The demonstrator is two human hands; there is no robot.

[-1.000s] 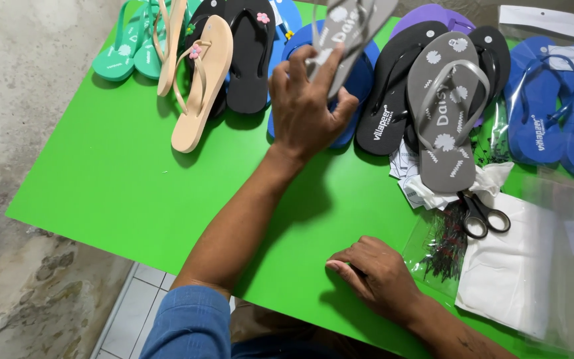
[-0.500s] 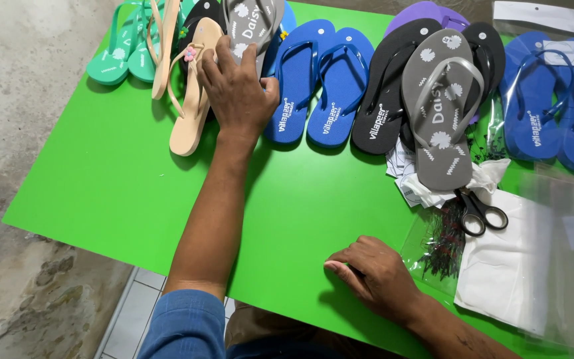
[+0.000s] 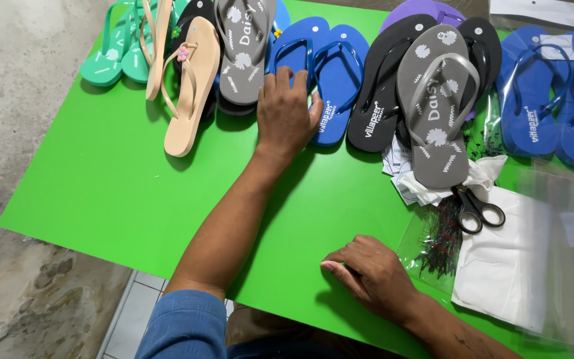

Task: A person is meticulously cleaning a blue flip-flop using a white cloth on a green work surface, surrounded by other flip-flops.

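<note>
Grey sandal (image 3: pixel 244 50) now set down; left hand (image 3: pixel 287 113) open, flat on blue pair (image 3: pixel 320 73).

The table (image 3: pixel 101 193) was covered with a smooth, matt bright-green sheet. The left hand (image 3: pixel 286 114) lay on a pair of blue flip-flops (image 3: pixel 330 73) of matt foam rubber with slightly glossy straps. A grey flip-flop (image 3: pixel 433 100) looked the same soft matt rubber, printed with white flowers. Near the table's right edge lay scissors (image 3: pixel 473 207) with glossy black plastic handles, crumpled white paper (image 3: pixel 410 189), and shiny clear plastic bags (image 3: pixel 566 266). The floor (image 3: pixel 21 292) beyond the left edge was rough, stained concrete.
</note>
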